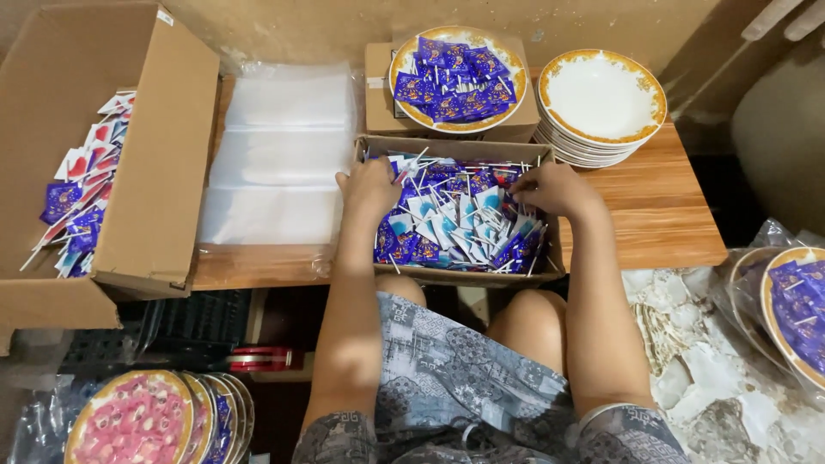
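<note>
A low cardboard box [455, 148] on the wooden table holds many wrapped lollipops [460, 225] in blue and white wrappers with white sticks. My left hand [369, 187] reaches into the box's left side with its fingers curled among the lollipops. At the box's right side my right hand [554, 189] pinches at lollipops. How many each hand holds is hidden by the fingers.
Behind the box a gold-rimmed plate [457, 79] of lollipops sits on a carton, beside a stack of empty plates [601, 99]. Clear plastic bags [279, 155] lie left. A large carton [129, 163] with lollipops stands far left. Filled wrapped plates [137, 421] lie on the floor; another filled plate [795, 305] lies right.
</note>
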